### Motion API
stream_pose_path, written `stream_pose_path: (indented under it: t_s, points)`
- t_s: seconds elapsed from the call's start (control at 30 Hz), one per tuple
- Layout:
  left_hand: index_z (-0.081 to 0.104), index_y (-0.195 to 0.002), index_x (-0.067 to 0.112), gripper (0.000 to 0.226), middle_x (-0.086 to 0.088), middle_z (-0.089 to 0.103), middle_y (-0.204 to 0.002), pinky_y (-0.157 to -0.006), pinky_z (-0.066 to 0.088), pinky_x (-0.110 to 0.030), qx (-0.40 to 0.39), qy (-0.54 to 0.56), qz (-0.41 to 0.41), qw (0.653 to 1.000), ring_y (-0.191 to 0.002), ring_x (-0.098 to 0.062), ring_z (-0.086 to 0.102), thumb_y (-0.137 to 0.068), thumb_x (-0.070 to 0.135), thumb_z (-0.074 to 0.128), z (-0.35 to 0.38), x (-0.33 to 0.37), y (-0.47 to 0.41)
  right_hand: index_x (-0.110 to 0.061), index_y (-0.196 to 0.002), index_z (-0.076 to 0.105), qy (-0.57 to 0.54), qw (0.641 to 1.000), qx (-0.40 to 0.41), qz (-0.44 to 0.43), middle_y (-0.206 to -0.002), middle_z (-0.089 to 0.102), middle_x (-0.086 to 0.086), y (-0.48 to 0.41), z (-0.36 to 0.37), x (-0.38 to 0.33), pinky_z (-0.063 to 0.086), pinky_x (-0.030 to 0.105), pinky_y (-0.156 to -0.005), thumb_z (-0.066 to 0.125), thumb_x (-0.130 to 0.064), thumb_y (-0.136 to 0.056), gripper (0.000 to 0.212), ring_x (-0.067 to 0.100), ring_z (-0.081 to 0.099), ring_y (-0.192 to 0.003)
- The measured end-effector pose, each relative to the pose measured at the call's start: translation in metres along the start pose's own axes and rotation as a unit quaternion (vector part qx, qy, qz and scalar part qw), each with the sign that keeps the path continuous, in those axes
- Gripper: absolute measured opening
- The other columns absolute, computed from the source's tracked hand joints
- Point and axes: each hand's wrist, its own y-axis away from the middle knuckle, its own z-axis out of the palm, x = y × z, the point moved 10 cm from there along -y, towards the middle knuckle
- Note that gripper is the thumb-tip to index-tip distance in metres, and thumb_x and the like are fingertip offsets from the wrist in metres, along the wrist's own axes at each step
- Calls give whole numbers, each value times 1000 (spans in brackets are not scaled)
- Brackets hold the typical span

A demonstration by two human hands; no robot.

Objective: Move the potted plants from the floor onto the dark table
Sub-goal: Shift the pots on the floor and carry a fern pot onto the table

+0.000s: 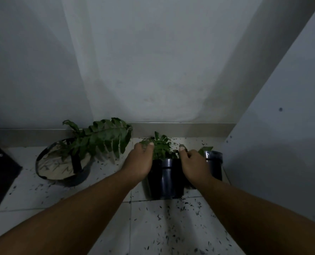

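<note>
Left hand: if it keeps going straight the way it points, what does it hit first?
Likely the small plant's leaves: the left hand points forward beside the middle pot, fingertips already at the foliage. Past that, the baseboard and wall. Depth is unclear.

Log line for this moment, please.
stage: grasping | left hand + right hand: on middle pot rim, grip unclear | pot: on floor | other pots: fern pot, right pot

speckled white floor tiles [171, 227], grey wall [153, 61], baseboard [180, 128]
</note>
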Motion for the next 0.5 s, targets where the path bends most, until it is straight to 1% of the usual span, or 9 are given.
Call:
stream_pose_path:
  t_s: [0.1, 0.17, 0.2, 0.27, 0.33, 0.4, 0.47, 0.5]
  points:
    - [41, -148, 15, 59, -11, 53, -142, -89, 35, -31, -12, 17, -19, 1000, -107, -20, 46, -105, 53, 31, 12, -10, -4, -3, -125, 62, 4, 1000, 1, 16, -112, 72, 14, -5, 4, 6, 47, 35, -76, 38, -56, -111, 60, 29, 68, -101]
    - [38, -151, 15, 63, -11, 51, -145, -90, 34, -31, -16, 34, -37, 999, -109, -20, 46, -104, 56, 31, 16, -17, -7, -3, -131, 61, 23, 999, 4, 23, -122, 73, 17, -5, 4, 7, 52, 38, -83, 36, -58, -110, 64, 32, 69, -108]
    - [37, -152, 15, 64, -11, 50, -147, -90, 34, -31, -17, 43, -47, 998, -112, -21, 47, -104, 56, 31, 18, -20, -8, -4, -134, 60, 41, 999, 3, 24, -125, 73, 17, -5, 4, 6, 52, 39, -85, 35, -60, -110, 66, 33, 69, -111]
    - [37, -152, 16, 63, -12, 48, -150, -91, 33, -31, -13, 57, -57, 997, -122, -25, 49, -103, 57, 33, 22, -24, -12, -4, -140, 58, 75, 997, -12, 29, -133, 70, 18, -3, 7, 5, 48, 38, -85, 32, -62, -109, 71, 35, 68, -118]
    - [38, -151, 16, 64, -11, 48, -150, -92, 35, -32, -14, 69, -66, 995, -129, -28, 49, -103, 57, 34, 26, -28, -13, -3, -144, 57, 76, 995, -43, 40, -140, 67, 19, -1, 16, 6, 47, 38, -89, 30, -64, -109, 75, 36, 65, -124]
    - [40, -150, 17, 64, -11, 51, -147, -94, 39, -34, -11, 83, -69, 994, -127, -29, 52, -101, 59, 36, 28, -31, -14, -5, -151, 53, 57, 994, -76, 57, -150, 62, 19, 1, 27, 8, 48, 42, -101, 27, -68, -108, 81, 37, 61, -133]
    - [42, -148, 18, 67, -10, 54, -144, -101, 44, -38, -7, 99, -65, 993, -124, -28, 55, -98, 62, 39, 26, -32, -15, -7, -161, 42, 40, 991, -96, 80, -160, 54, 19, 4, 33, 8, 44, 46, -113, 26, -72, -105, 88, 38, 54, -143]
    - [41, -149, 19, 72, -9, 54, -144, -105, 44, -42, -8, 108, -64, 992, -125, -28, 55, -94, 66, 41, 25, -31, -15, -7, -164, 36, 30, 990, -100, 90, -164, 49, 19, 5, 34, 6, 42, 46, -116, 27, -75, -104, 91, 38, 51, -147]
